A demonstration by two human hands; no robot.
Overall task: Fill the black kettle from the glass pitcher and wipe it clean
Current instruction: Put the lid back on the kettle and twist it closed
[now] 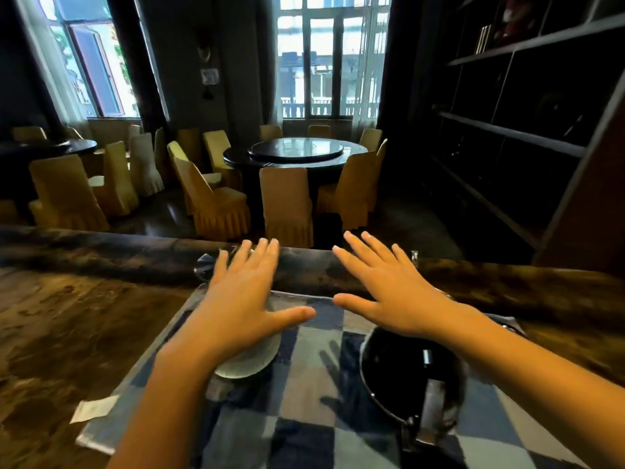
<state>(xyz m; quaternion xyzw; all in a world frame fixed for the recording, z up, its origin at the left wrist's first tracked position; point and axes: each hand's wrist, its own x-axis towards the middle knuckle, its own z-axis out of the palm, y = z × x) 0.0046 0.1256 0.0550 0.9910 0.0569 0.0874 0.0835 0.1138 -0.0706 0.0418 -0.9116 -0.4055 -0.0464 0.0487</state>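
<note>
I see both hands held out flat over the desk [67,319], palms down. The left hand [236,299] has its fingers [260,252] spread wide and holds nothing. The right hand [392,286] is the same, fingers [355,245] spread and holding nothing. The two thumbs point at each other with a small gap between them. Under the hands lies a blue and grey checked cloth [304,401], and I can see the hands' shadows on it. The black kettle [399,370] sits on the cloth at the right, under the right forearm, with its grey handle [431,407] pointing toward me. A round, pale glass thing [250,363] sits on the cloth under the left wrist (it may be the glass pitcher seen from above, but I cannot tell for sure). A shiny clear shape [204,265] peeks out past the left hand's fingers, and I cannot tell what it is. A small white paper [91,409] lies on the desk just left of the cloth. Far behind are a round dark table [294,154] and yellow chairs [285,204].
</note>
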